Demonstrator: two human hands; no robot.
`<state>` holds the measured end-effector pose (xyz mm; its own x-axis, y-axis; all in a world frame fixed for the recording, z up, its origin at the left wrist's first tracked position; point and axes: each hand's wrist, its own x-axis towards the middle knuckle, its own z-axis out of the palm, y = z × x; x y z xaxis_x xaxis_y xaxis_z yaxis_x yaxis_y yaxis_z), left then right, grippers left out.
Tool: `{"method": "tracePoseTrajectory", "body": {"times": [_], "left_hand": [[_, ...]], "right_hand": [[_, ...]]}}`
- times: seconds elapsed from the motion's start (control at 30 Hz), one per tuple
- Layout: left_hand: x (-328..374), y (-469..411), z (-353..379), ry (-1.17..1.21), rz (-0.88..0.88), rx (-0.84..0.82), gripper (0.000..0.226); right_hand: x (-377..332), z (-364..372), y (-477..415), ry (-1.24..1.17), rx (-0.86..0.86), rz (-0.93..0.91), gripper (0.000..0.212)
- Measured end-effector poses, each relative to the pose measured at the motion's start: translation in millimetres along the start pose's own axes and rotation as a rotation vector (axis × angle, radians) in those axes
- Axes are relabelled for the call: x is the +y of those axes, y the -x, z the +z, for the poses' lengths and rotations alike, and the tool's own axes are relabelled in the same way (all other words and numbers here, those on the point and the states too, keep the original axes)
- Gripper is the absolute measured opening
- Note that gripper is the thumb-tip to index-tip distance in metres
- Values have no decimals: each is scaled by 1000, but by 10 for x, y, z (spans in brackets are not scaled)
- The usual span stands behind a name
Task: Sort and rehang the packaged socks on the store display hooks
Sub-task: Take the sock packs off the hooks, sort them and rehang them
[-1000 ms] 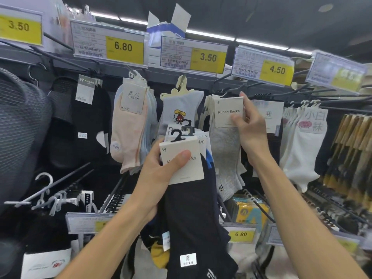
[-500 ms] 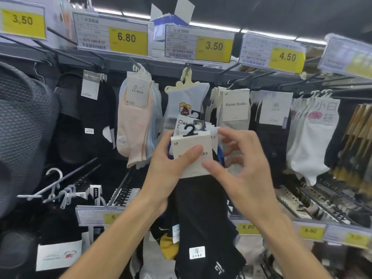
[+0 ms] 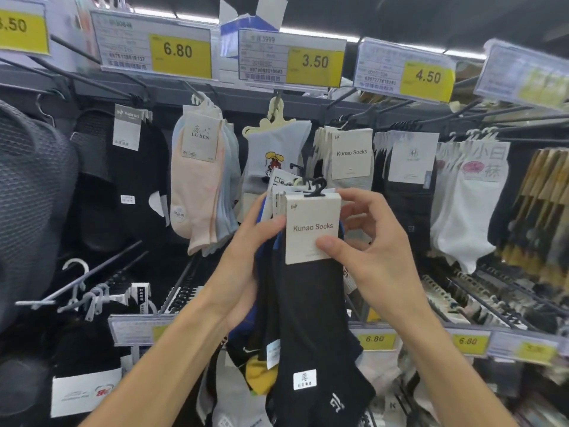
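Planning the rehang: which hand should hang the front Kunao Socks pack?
Right: the right hand pinches that pack's card, below the hanging Kunao Socks packs; the left hand grips the remaining bundle.

One head camera faced forward, close on the grip of the left hand [image 3: 246, 260] and right hand [image 3: 378, 254] on socks [image 3: 311, 318]; hooks [image 3: 92, 270] stood behind the grip, tags [image 3: 314, 61] above it.

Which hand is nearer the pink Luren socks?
Left. The left hand grips the sock bundle just lower-right of the pink Luren socks; the right hand pinches its front pack farther right.
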<state>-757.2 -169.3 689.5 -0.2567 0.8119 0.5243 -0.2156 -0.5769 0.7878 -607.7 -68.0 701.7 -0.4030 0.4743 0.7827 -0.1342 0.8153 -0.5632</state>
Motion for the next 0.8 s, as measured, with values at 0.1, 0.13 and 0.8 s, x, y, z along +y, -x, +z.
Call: {"method": "tracePoseTrajectory", "body": {"times": [0.1,0.13,0.8], "left_hand": [[2,0,6,11,-41,20,38],[0,-4,12,8,-51,25,38],[-45,-86,-12,-26,-59,302,48]], "right_hand": [[26,-13,-8,-26,-1,16,52],[37,-20,-13,-41,-2,24,52],[217,-307,-294,-569,103,230,26]]}}
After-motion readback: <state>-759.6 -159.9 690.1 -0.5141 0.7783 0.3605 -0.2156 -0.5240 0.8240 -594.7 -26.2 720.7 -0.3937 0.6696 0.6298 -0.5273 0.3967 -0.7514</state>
